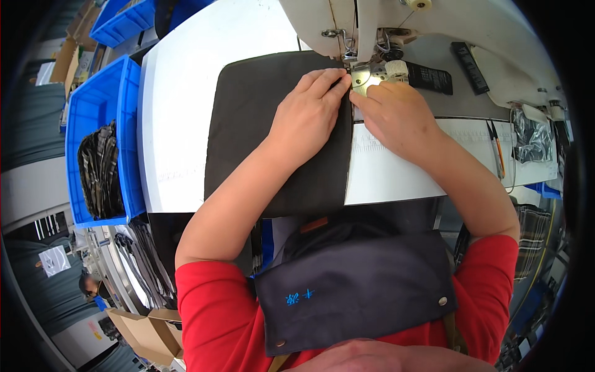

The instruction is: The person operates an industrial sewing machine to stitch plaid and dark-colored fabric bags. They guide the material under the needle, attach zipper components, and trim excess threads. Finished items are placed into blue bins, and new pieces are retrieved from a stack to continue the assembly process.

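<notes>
In the head view, the dark cloth panel [249, 115] lies flat on the white table [176, 93], under the left fingers and spreading leftward and back from them toward the wearer. Its long right edge runs just beside the right fingertips. The left hand [308, 111] rests palm down on the panel, fingers extended and nearly together, their tips beside the metal plate [359, 82] of the sewing machine [458, 25]. The right hand [400, 118] is curled, its thumb and forefinger tips at the panel's right edge; whether they pinch the cloth, I cannot tell.

The panel looks light and limp enough to crease if pushed from one point, yet firm enough to lie smooth. Nothing about it seems fragile; its matt face probably gives skin fair grip, though the smooth tabletop beneath may let it slide. The best hold seems to be flat fingertips where the left ones rest, with a light thumb-and-finger pinch along the edge by the right ones, clear of the needle area ahead.
</notes>
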Available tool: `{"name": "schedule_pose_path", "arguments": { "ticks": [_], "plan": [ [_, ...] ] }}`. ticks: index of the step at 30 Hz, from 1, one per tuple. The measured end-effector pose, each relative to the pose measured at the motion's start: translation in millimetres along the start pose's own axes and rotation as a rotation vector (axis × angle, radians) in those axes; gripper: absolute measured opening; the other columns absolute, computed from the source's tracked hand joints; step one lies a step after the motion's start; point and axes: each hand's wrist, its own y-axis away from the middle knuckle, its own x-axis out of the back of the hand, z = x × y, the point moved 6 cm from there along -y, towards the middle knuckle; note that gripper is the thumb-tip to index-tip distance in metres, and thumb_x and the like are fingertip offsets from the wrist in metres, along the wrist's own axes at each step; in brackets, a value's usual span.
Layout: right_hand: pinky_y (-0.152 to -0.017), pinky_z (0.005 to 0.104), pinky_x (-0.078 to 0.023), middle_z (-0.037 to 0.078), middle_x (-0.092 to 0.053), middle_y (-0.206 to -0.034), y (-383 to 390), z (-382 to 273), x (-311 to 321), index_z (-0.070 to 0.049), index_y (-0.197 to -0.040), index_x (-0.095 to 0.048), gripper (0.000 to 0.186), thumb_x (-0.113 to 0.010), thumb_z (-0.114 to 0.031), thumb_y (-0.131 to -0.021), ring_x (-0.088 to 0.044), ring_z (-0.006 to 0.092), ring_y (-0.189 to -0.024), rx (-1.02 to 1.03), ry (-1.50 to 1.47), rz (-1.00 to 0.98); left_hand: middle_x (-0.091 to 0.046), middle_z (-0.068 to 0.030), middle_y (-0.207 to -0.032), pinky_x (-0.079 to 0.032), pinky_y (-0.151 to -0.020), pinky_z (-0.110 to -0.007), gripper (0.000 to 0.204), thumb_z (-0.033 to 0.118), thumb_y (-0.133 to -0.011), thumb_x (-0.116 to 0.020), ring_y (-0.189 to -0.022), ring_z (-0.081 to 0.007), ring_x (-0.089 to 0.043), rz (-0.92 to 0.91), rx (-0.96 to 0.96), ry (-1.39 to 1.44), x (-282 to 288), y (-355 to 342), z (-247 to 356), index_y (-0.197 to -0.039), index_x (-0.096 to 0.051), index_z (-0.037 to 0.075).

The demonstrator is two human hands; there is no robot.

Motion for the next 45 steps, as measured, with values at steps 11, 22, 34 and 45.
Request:
{"name": "schedule_pose_path", "arguments": {
  "ticks": [11, 22, 34, 45],
  "plan": [
    [-0.066, 0.0359, -0.054, 0.010, -0.072, -0.101, 125, -113, 1, -0.002, -0.118, -0.070, 0.036, -0.077, -0.018, -0.087, -0.069, 0.0244, -0.078, 0.103, -0.474, 0.172, -0.070, -0.0130, -0.101, -0.055, -0.072, -0.037, 0.032, 0.000, -0.080, -0.074, -0.084, -0.0292, -0.068, 0.200, 0.008, 0.196, 60, 157, 59, -0.112, -0.073, 0.004],
    [-0.089, 0.0372, -0.056, 0.016, -0.073, -0.117, 136, -115, -74, -0.002, -0.119, -0.071, 0.032, -0.074, -0.019, -0.093, -0.071, 0.0316, -0.103, -0.569, -1.111, -0.171, -0.056, -0.0053, -0.127, -0.044, -0.101, -0.034, 0.047, 0.022, -0.105, -0.064, -0.117, -0.0154, -0.053, 0.614, 1.116, 0.677, 19, 354, -36, -0.143, -0.043, 0.004],
    [-0.099, 0.0360, -0.048, 0.014, -0.069, -0.121, 118, -127, -56, 0.002, -0.111, -0.075, 0.027, -0.075, -0.020, -0.094, -0.062, 0.0229, -0.116, -0.492, -1.378, -0.188, -0.069, -0.0058, -0.127, -0.044, -0.106, -0.032, 0.036, 0.023, -0.104, -0.065, -0.116, -0.0131, -0.061, 0.487, 1.079, 1.055, 51, 355, -24, -0.132, -0.062, 0.002],
    [-0.057, 0.0313, -0.033, -0.005, -0.039, -0.065, 116, -156, -82, -0.002, -0.071, -0.049, 0.059, -0.050, -0.046, -0.110, -0.033, 0.0073, -0.065, -0.561, -1.637, -0.303, -0.062, -0.0078, -0.130, -0.043, -0.104, -0.031, 0.039, 0.012, -0.105, -0.062, -0.117, -0.0149, -0.057, 0.586, 0.953, 0.511, 90, 331, -23, -0.141, -0.052, 0.001]
  ]
}}
